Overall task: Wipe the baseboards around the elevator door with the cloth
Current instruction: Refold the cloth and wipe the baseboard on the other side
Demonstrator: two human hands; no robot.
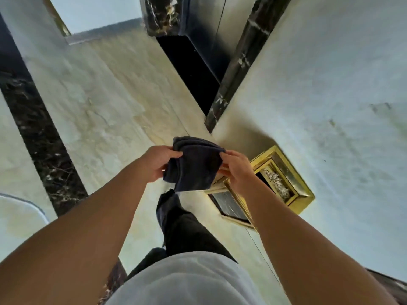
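A dark blue cloth [193, 164], folded into a bundle, hangs at waist height between both hands. My left hand [157, 162] pinches its left edge with thumb and fingers. My right hand [236, 169] pinches its right edge. Ahead stands the elevator door [211, 31], metal, framed in dark veined marble [233, 69]. A black marble threshold [189, 71] lies on the floor in front of it. The foot of the marble frame [211, 122] meets the floor just beyond the cloth. No separate baseboard strip shows along the pale wall.
A gold-framed ash bin [277, 183] with white pebbles on top stands against the pale wall [330, 106] at the right, close under my right hand. A dark marble band [41, 146] crosses the beige floor at the left. My dark trouser leg [185, 227] steps forward.
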